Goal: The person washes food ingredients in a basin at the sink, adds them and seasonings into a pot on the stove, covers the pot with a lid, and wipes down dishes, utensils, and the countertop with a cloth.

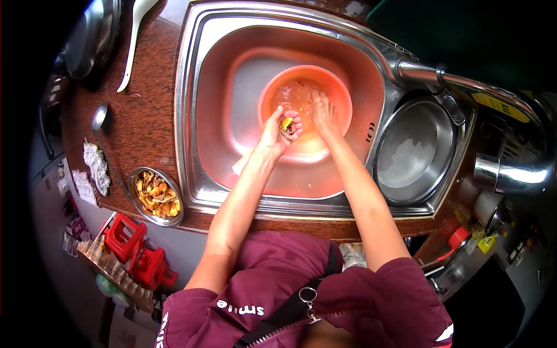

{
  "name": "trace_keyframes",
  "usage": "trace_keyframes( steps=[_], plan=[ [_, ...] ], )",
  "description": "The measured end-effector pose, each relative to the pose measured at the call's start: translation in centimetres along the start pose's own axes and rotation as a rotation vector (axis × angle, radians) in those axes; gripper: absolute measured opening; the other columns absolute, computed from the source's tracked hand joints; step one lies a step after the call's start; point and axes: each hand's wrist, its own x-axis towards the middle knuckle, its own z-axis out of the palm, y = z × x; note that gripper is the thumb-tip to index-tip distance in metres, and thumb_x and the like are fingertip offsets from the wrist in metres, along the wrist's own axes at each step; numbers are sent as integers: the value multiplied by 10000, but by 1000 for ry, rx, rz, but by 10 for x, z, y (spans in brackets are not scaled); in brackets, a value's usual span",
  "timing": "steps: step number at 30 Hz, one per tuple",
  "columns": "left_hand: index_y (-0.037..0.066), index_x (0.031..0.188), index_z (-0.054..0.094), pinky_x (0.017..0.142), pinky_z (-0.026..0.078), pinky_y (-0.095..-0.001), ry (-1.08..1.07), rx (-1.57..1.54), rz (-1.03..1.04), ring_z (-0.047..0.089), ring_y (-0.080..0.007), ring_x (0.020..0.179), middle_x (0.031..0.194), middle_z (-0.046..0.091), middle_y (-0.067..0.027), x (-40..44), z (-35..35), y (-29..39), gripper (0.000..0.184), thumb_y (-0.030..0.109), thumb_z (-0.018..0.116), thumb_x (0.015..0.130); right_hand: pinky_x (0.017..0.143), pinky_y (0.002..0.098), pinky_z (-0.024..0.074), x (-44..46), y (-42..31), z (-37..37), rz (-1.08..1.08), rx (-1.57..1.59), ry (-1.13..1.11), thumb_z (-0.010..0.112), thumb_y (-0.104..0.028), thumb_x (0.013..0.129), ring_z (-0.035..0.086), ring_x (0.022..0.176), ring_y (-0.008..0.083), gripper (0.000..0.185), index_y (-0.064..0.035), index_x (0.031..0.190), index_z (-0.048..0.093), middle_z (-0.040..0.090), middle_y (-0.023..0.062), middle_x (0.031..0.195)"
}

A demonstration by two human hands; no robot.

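A pink plastic basin (338, 87) of cloudy, orange-tinted water stands in the steel sink (243, 75). My left hand (280, 129) is cupped over the basin's near left rim, its fingers curled around a few limp yellow-brown pieces (286, 123) that look like mushroom; their exact kind is unclear. Inside the basin, my right hand (322, 111) dips its outstretched fingers into the water, with nothing seen in them. Small bits float about the fingers. On the counter to the left, a metal bowl (179, 200) holds more of the yellow-brown pieces (155, 194).
A wide metal pan (415, 151) sits right of the sink bowl, below the faucet (418, 71). Left on the counter lie a ladle (100, 117), a white spoon (132, 49) and crumpled white cloth or paper (96, 165). Red plastic stools (126, 236) stand below the counter.
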Motion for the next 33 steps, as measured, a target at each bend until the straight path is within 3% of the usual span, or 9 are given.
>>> trace_keyframes(
  steps=[4,7,11,15,18,24,27,30,33],
  plan=[
    [34,905,571,690,494,-337,40,25,17,567,-193,730,815,590,-89,9,-2,-4,430,388,328,931,655,420,472,-1,-7,-18,47,182,78,578,-59,746,598,762,339,107,-16,842,558,595,157,795],
    [28,946,562,718,484,-349,-45,-40,-4,567,-202,749,834,591,-94,19,-7,-9,456,399,298,934,618,382,473,-26,-45,-64,-26,366,65,597,-73,745,603,692,306,83,-10,796,580,593,132,727],
    [36,909,556,676,478,-337,56,-181,15,558,-205,721,805,581,-90,2,29,-7,407,373,328,930,616,359,476,-44,-73,-86,-106,553,-45,613,-82,745,608,694,285,120,-21,848,607,599,136,749],
    [44,860,545,620,481,-333,29,-148,45,552,-206,673,740,561,-80,19,1,-11,322,310,375,926,619,407,472,-10,-39,-53,5,402,176,605,-90,749,609,720,332,122,-21,849,596,613,168,763],
    [42,854,542,615,481,-327,52,-113,76,552,-203,673,743,561,-79,15,1,-10,325,312,375,926,621,469,461,20,-28,-27,37,95,131,603,-126,745,593,738,383,157,-30,868,587,612,186,779],
    [38,870,544,616,483,-321,37,-106,97,554,-202,670,740,562,-81,10,2,-10,329,322,387,924,642,515,445,39,-31,8,42,28,78,587,-145,725,578,740,413,147,-37,824,575,606,192,761],
    [33,899,558,621,482,-315,26,-100,83,556,-198,680,763,574,-84,10,3,-10,356,338,377,926,622,474,458,34,-29,3,13,185,215,585,-143,730,595,698,371,122,-28,764,565,607,174,725],
    [31,912,566,635,481,-311,18,-88,80,559,-196,695,771,582,-83,12,4,-10,374,352,374,923,578,398,468,14,-29,-24,59,361,134,597,-114,731,604,648,311,100,-20,738,564,602,145,684],
    [40,920,576,631,476,-300,4,-125,71,556,-172,666,760,588,-74,16,8,-13,398,386,379,917,533,336,460,-25,-56,-74,-55,453,120,599,-37,727,604,621,271,47,-22,757,566,577,111,665]
  ],
)
